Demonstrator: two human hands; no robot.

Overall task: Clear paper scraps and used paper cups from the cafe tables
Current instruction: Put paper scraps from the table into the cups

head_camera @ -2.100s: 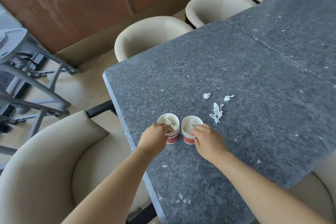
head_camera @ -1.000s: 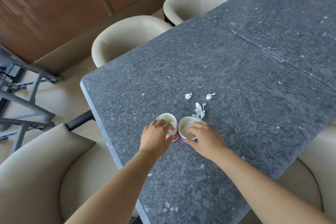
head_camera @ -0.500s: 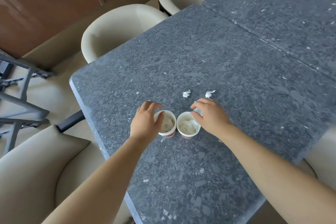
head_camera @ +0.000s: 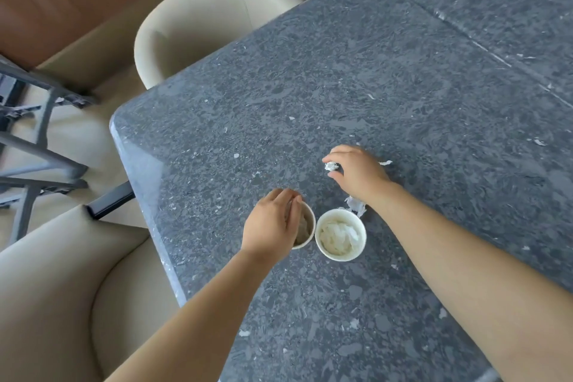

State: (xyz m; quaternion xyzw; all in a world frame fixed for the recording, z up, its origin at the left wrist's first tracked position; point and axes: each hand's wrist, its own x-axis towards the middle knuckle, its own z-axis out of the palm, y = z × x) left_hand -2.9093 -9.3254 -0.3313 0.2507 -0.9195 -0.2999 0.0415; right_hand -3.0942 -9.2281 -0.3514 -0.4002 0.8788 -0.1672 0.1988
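Scraps were the business here. The right hand [head_camera: 359, 174] pinched a crumpled paper scrap [head_camera: 331, 166] between thumb and fingertips, just over the bench [head_camera: 217, 96] and beyond the two cups, which stood side by side not far in from its left edge. Such tissue likely weighed nothing, crushed freely and drifted, so a fingertip pinch suited it. More torn scraps [head_camera: 356, 206] lay against the right cup [head_camera: 340, 234], already stuffed with paper. The left hand [head_camera: 273, 226] lay over the rim of the left cup [head_camera: 307, 226] — whether it gripped could not be told. Thin cup walls dent; better held round the side.
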